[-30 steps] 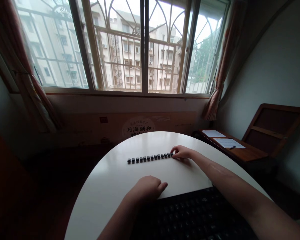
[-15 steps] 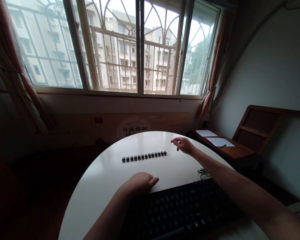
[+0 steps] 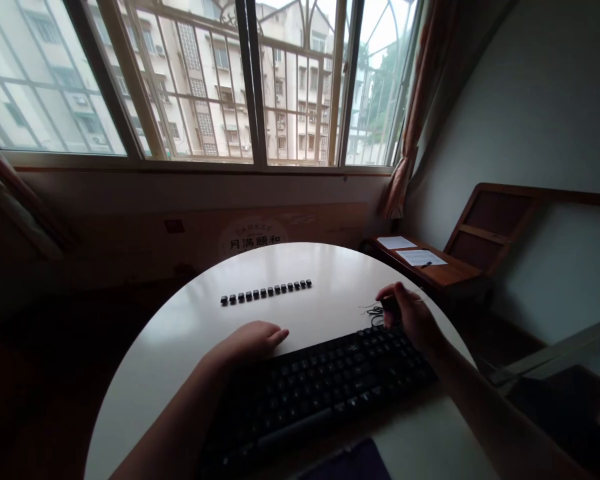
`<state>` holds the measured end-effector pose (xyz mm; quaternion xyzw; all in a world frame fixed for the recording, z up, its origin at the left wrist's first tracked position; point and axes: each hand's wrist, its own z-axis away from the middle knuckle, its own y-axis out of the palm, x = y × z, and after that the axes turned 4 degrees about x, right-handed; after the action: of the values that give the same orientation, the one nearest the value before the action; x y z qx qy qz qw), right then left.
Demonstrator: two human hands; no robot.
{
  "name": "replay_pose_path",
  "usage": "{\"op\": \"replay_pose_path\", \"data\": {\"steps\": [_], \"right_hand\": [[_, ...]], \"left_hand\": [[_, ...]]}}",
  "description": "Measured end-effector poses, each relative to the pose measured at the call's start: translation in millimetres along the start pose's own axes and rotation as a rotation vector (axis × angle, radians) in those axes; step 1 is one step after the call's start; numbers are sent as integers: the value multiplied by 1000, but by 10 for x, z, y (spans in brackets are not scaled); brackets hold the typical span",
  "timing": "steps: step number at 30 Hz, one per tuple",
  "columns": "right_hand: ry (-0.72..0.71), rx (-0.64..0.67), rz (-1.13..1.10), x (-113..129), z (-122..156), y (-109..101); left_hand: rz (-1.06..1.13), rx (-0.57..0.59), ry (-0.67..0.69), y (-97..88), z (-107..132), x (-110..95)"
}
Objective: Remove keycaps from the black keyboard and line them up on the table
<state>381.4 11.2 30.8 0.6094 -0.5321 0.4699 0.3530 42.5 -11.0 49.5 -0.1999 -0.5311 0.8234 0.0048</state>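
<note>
A black keyboard (image 3: pixel 325 380) lies across the near part of the white round table (image 3: pixel 180 353). My left hand (image 3: pixel 255 340) rests at its far left edge, fingers curled under and thumb pointing right; what is beneath the fingers is hidden. At the keyboard's far right corner is my right hand (image 3: pixel 413 313), raised and closed around something dark that I cannot make out. Right beside its fingers lies a bundled black cable (image 3: pixel 375 311). Beyond the left hand stands a straight row of small black keycap-like pieces (image 3: pixel 270 292).
A dark purple item (image 3: pixel 350 460) shows at the near edge, below the keyboard. To the right, a wooden chair or bench (image 3: pixel 460 270) carries papers (image 3: pixel 421 257) and a pen. A large window (image 3: pixel 300 100) with curtains is behind the table.
My right hand has come back from beyond the row's right end to the cable and keyboard corner, closing up. My left hand stays at the keyboard. The view has shifted downward and to the right.
</note>
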Motion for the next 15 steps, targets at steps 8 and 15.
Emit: {"op": "replay_pose_path", "data": {"steps": [8, 15], "right_hand": [[-28, 168, 117, -225, 68, 205], [62, 137, -26, -231, 55, 129]], "left_hand": [[-52, 9, 33, 19, 50, -11], [-73, 8, 2, 13, 71, -55]]}}
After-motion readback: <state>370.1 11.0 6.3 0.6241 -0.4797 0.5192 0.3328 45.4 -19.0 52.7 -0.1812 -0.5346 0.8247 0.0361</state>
